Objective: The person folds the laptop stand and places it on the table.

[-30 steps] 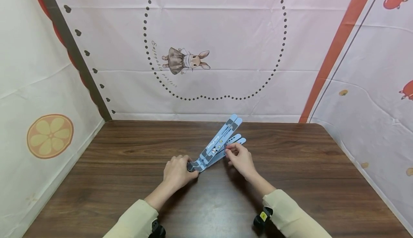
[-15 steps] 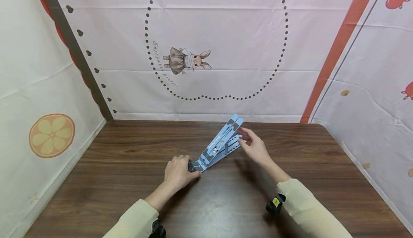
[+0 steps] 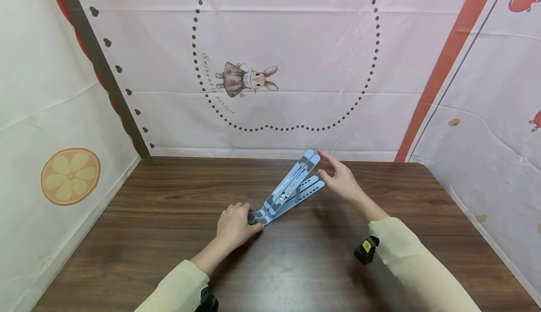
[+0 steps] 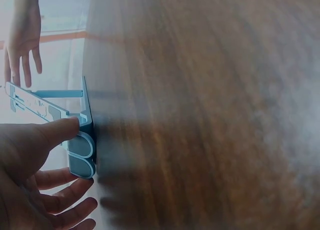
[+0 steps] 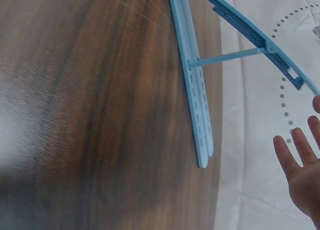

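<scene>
A light blue folding laptop stand (image 3: 289,186) with grey pads and a cartoon print stands slantwise on the table. Its upper arms are raised off the base rails (image 5: 196,108), and a thin strut (image 5: 227,58) spans between them. My left hand (image 3: 235,225) holds the stand's near hooked end (image 4: 81,146), thumb on one side and fingers on the other. Beside the far raised end is my right hand (image 3: 341,180), fingers extended, one fingertip right at the tip of the upper arm. In the right wrist view this hand (image 5: 305,177) is partly cut off.
The stand rests on a dark brown wood-grain table (image 3: 169,194). Behind it hangs a pale printed cloth (image 3: 296,58), with further cloth at both sides. Each wrist carries a small black camera, as the right one (image 3: 366,250) shows.
My right hand has moved from the strut between the arms and base, out past the base rails and up to the raised end. The left hand keeps its hold; the stand looks unchanged.
</scene>
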`<state>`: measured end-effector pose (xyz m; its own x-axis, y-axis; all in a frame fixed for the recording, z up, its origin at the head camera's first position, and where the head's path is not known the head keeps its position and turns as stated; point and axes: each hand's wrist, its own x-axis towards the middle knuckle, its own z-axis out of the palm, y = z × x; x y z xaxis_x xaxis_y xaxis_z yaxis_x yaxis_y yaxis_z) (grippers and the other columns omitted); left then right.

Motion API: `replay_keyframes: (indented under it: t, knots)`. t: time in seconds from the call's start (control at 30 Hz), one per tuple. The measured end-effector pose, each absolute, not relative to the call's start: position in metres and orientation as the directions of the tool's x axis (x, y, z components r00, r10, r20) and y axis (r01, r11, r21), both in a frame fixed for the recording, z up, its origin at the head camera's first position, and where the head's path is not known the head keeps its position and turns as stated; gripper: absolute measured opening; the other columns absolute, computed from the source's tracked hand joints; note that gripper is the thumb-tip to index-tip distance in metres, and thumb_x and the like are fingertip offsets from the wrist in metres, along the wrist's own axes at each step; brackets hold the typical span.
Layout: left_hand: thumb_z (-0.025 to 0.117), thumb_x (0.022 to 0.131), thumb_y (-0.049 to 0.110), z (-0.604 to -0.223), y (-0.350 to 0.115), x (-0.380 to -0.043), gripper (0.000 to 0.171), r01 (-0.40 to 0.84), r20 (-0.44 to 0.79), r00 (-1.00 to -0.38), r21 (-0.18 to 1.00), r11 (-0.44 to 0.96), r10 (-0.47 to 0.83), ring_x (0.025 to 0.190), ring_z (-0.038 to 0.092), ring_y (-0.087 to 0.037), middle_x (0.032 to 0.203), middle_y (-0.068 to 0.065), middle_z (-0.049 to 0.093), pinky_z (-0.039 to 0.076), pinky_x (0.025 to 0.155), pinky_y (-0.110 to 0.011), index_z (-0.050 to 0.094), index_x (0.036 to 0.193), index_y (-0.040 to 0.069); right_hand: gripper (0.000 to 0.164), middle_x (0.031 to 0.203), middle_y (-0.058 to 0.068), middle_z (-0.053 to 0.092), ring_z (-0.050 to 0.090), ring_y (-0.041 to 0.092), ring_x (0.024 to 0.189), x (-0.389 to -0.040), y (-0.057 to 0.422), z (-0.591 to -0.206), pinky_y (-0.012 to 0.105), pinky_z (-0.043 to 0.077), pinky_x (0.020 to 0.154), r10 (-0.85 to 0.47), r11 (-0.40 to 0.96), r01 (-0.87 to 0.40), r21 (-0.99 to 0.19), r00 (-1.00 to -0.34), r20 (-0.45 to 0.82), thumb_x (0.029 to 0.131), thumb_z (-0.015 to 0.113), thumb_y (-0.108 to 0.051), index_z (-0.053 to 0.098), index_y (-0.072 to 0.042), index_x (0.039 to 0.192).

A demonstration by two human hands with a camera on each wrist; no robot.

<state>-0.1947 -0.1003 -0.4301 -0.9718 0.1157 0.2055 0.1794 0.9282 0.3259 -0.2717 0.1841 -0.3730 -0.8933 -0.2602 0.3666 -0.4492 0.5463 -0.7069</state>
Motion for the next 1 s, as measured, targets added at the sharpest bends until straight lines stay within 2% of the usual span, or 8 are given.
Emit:
replay_keyframes:
  t: [0.07,0.23,0.43,0.77,1.0]
  knots:
    - [0.078,0.065,0.045,-0.43,-0.1,-0.195,0.046,0.18,0.204,-0.972,0.326,0.928,0.117,0.075,0.052,-0.019,0.087,-0.003,0.063,0.043,0.066,-0.035,0.067,0.095,0.011,0.056,0.141,0.008,0.043,0.046,0.026,0.124,-0.275,0.185,-0.371,0.041,0.049,0.089,-0.28,0.541,-0.46,-0.704,-0.888,0.365,0.09,0.053,-0.006,0.034,-0.015,0.142]
    - [0.078,0.065,0.044,-0.429,-0.1,-0.195,0.046,0.183,0.203,-0.972,0.327,0.927,0.12,0.076,0.053,-0.019,0.087,-0.004,0.063,0.043,0.066,-0.035,0.067,0.095,0.011,0.054,0.143,0.008,0.04,0.044,0.028,0.125,-0.275,0.184,-0.36,0.042,0.045,0.094,-0.323,0.529,-0.471,-0.706,-0.881,0.345,0.09,0.052,-0.004,0.036,-0.011,0.141]
    - [0.078,0.065,0.045,-0.43,-0.1,-0.195,0.047,0.186,0.203,-0.971,0.326,0.927,0.123,0.077,0.054,-0.02,0.087,-0.004,0.063,0.044,0.067,-0.035,0.067,0.096,0.011,0.054,0.145,0.01,0.036,0.045,0.034,0.123,-0.283,0.186,-0.363,0.045,0.044,0.094,-0.365,0.5,-0.487,-0.716,-0.868,0.336,0.091,0.053,-0.008,0.035,-0.012,0.142]
    - [0.078,0.065,0.045,-0.431,-0.101,-0.196,0.046,0.192,0.2,-0.971,0.334,0.923,0.129,0.075,0.052,-0.018,0.086,-0.003,0.062,0.043,0.066,-0.034,0.066,0.095,0.012,0.05,0.138,0.011,0.045,0.052,0.033,0.116,-0.285,0.183,-0.359,0.044,0.047,0.09,-0.334,0.536,-0.446,-0.717,-0.892,0.304,0.091,0.051,-0.007,0.041,-0.013,0.139]
    - [0.077,0.066,0.045,-0.432,-0.104,-0.196,0.046,0.198,0.201,-0.97,0.335,0.921,0.136,0.077,0.054,-0.019,0.087,-0.003,0.063,0.044,0.067,-0.035,0.066,0.095,0.012,0.048,0.137,0.012,0.046,0.053,0.031,0.115,-0.285,0.182,-0.357,0.042,0.047,0.091,-0.316,0.525,-0.403,-0.75,-0.91,0.268,0.09,0.053,-0.006,0.043,-0.013,0.137]
